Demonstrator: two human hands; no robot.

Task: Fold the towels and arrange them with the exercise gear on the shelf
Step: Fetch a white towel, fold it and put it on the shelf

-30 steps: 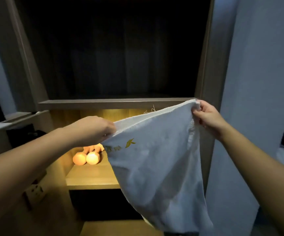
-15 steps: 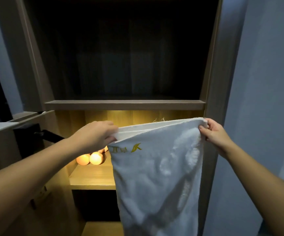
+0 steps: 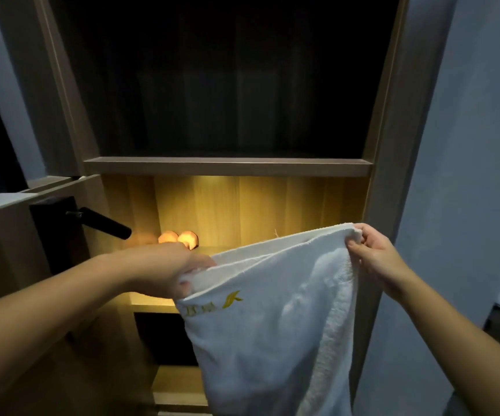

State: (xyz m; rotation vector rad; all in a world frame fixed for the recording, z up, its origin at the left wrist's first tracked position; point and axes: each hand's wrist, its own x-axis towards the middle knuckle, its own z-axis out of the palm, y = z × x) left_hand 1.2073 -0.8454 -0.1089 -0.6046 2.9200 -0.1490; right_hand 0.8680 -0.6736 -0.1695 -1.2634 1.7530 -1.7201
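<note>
Left hand (image 3: 164,273) and right hand (image 3: 370,253) each pinch a top corner of the white towel (image 3: 272,340), which hangs soft, limp and probably light, best gripped at its corners.

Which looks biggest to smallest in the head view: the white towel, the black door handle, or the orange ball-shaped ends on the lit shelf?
1. white towel, by far, though nearest the camera.
2. black door handle.
3. orange ball-shaped ends, farther back and partly hidden behind the left hand, so true size is unsure.
</note>
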